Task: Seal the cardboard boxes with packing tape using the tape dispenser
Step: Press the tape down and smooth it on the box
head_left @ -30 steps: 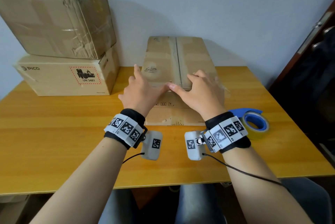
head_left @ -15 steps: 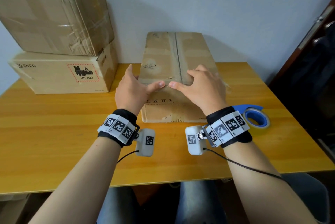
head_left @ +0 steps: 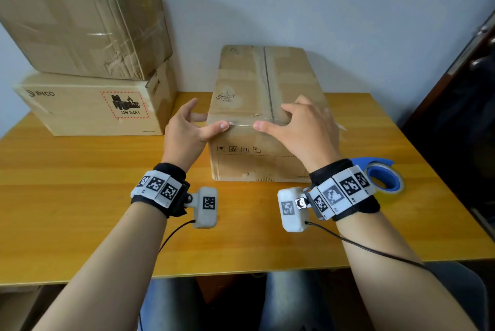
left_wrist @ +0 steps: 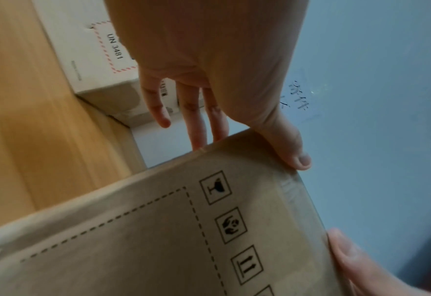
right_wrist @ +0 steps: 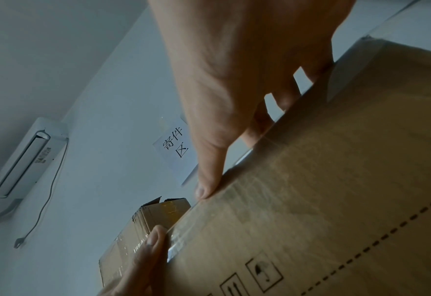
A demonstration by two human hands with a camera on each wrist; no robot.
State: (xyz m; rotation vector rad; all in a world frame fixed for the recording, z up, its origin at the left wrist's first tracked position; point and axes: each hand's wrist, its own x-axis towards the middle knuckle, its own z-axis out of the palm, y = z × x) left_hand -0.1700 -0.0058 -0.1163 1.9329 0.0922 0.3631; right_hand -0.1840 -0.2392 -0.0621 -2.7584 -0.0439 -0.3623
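Grip: both thumbs pressing tape on box (head_left: 265,105) front edge, left hand (head_left: 187,132) and right hand (head_left: 302,129) fingers flat | top seam looks taped | tape dispenser (head_left: 380,175) idle on worktop (head_left: 80,196) | stacked boxes (head_left: 88,62) probably left

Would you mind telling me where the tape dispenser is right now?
In the head view, the blue tape dispenser lies on the table at the right, just behind the right wrist and beside the middle box.

Yellow wooden bench (head_left: 80,196), long cardboard box (head_left: 257,84) standing mid-bench, PICO box (head_left: 80,105) far left, blue tape dispenser (head_left: 385,178) near right
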